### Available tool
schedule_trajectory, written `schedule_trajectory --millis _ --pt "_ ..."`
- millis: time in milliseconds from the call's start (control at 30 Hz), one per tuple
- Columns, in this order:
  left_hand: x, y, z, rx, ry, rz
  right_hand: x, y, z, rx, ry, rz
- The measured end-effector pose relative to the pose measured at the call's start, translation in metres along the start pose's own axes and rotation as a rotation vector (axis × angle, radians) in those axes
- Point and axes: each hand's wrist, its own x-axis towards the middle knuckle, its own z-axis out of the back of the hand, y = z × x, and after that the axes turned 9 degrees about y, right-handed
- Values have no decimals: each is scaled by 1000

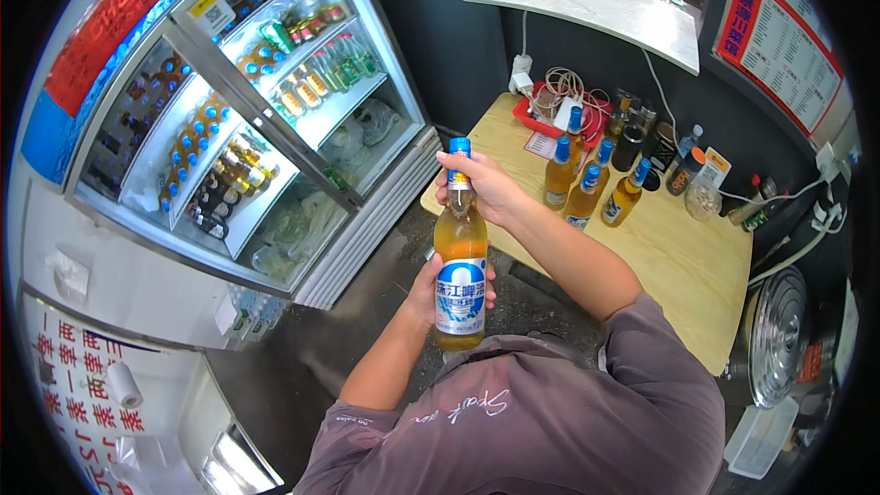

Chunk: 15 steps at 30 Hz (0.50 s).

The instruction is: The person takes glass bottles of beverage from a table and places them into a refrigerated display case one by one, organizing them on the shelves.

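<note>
An amber glass beer bottle [459,234] with a blue cap and a blue-and-white label stands upright before my chest, gripped in both hands. Around its neck, just below the cap, my right hand [489,182] is closed, the thumb lying across the front. My left hand [427,289] wraps the bottle's body at the label; some fingertips show on its far side. To the right, several similar blue-capped beer bottles [581,199] are grouped on a wooden-topped table [660,275].
A glass-door drinks fridge [275,124] holding bottles and cans fills the left. On the table's back edge sit a red basket [543,122] with coiled cables, a black tumbler [627,148] and a jar [702,199]. A white counter shelf [584,10] overhangs it. A round metal lid [777,337] leans at right.
</note>
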Motion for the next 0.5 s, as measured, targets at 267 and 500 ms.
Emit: schedule_trajectory --millis 267,500 --pt "-24 -2 -13 381 -369 39 8 -29 -5 -115 -80 0" --pt "-28 -26 -39 454 -286 -114 -18 2 -36 133 154 199"
